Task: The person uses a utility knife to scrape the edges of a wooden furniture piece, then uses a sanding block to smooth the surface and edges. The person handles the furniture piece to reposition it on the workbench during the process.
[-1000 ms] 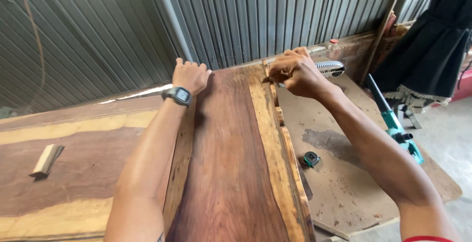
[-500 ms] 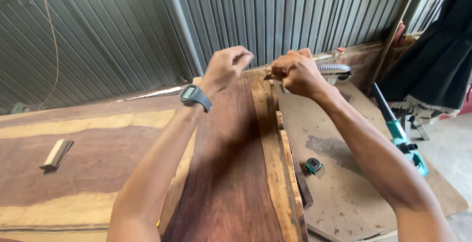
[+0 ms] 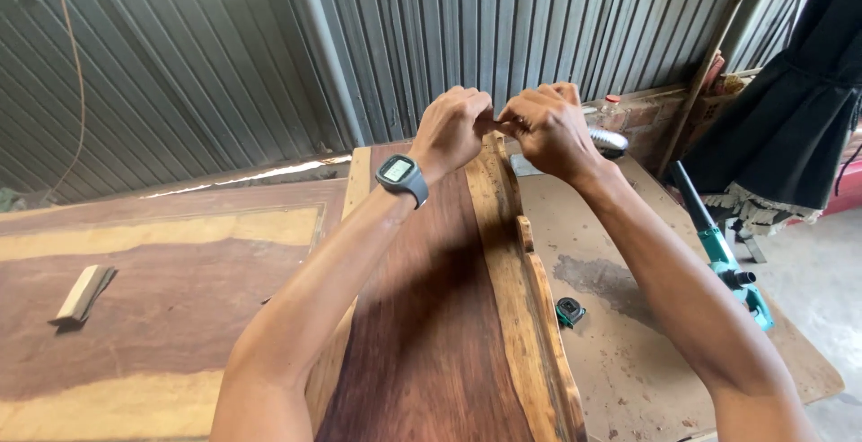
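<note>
Dark reddish wood: the long slab point(image 3: 431, 316) lies lengthwise on the worktop point(image 3: 628, 316). Head view: your left hand point(image 3: 453, 128) and right hand point(image 3: 548, 128) meet above its far end, both pinched on something small, too hidden to identify.

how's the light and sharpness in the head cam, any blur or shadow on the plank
Head view: soft daylight, no harsh glare; a bright strip shows under the corrugated wall. The left hand and right hand are slightly soft. The arms cast a shadow on the dark plank, whose near end looks blurred.
</note>
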